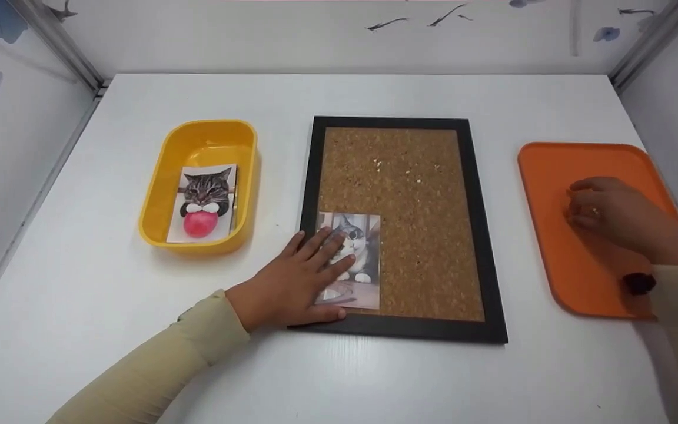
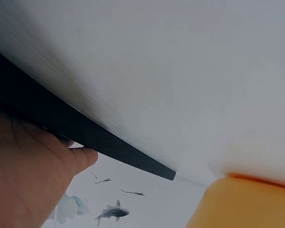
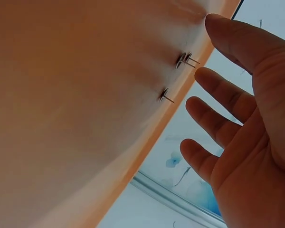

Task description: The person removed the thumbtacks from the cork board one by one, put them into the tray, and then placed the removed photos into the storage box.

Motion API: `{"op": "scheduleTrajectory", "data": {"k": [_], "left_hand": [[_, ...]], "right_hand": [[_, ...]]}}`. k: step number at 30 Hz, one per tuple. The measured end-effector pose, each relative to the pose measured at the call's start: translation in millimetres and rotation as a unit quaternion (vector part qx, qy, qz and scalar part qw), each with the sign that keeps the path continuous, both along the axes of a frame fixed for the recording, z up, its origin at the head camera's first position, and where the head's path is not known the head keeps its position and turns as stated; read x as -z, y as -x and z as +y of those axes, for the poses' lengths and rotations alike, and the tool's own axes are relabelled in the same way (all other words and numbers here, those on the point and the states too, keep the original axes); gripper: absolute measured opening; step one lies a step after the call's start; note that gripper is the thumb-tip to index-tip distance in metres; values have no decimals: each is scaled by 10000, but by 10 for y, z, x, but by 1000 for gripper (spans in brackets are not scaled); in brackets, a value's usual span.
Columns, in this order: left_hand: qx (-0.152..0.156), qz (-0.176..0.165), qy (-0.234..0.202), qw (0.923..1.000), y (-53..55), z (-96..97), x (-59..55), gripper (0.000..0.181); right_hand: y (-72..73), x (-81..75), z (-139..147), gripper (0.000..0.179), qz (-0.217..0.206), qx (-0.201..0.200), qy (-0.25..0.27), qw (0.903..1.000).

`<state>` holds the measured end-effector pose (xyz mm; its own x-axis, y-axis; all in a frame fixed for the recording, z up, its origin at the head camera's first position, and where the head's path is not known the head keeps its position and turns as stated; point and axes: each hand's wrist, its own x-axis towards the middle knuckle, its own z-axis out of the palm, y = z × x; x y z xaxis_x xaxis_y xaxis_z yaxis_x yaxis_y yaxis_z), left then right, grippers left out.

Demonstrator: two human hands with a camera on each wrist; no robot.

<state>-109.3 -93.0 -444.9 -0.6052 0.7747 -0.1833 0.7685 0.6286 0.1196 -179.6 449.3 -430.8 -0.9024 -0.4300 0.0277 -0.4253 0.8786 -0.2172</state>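
Observation:
My left hand (image 1: 295,285) lies spread over a cat photo (image 1: 368,294) at the lower left corner of a black-framed cork board (image 1: 415,224). Its thumb rests near the bottom frame edge, and the fingers cover part of the picture. Over the orange tray (image 1: 557,253), my right hand (image 1: 615,215) reaches down with fingers loosely bent and apart. The right wrist view has several thumbtacks (image 3: 181,61) lying pins-up on the tray, close by the fingertips (image 3: 205,78). Nothing shows between those fingers.
A yellow bin (image 1: 156,206) stands left of the board, holding a stack of photos (image 1: 206,203), the top one a cat with a pink ball. White walls with painted fish and flowers border the white table (image 1: 374,383) at the back and sides.

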Motion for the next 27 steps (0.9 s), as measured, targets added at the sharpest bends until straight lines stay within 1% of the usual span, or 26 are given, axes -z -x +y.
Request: {"op": "scheduleTrajectory", "data": {"k": [3,7,12,15,18,22,25,27], "left_hand": [[-6,-16,16,10000,3,2,-3,84],[-28,-71,50,10000,3,9,-21,84],[-66,-152,79,9998,1,11,-25,85],[-59,-165,79,9998,3,11,-21,85],[-28,-136,50,9999,2,8,-22,84],[-20,-107,54,9999,-1,2,-31,83],[-31,-103,72,9999,-1,2,-34,83],[-21,-98,58,9999,-1,5,-32,83]], "right_hand": [[-3,9,9,23,-55,-40,160,9998],[1,12,17,26,54,-190,297,9994],[-3,-2,14,22,58,-73,82,9999],[-22,-22,12,20,14,71,-93,9999],[-45,-44,13,19,31,133,-285,9995],[-67,-63,10,20,418,-32,-508,9978],[-82,-90,-21,20,739,-195,-687,9947],[-95,-120,-63,20,799,-244,-837,9930]]}}
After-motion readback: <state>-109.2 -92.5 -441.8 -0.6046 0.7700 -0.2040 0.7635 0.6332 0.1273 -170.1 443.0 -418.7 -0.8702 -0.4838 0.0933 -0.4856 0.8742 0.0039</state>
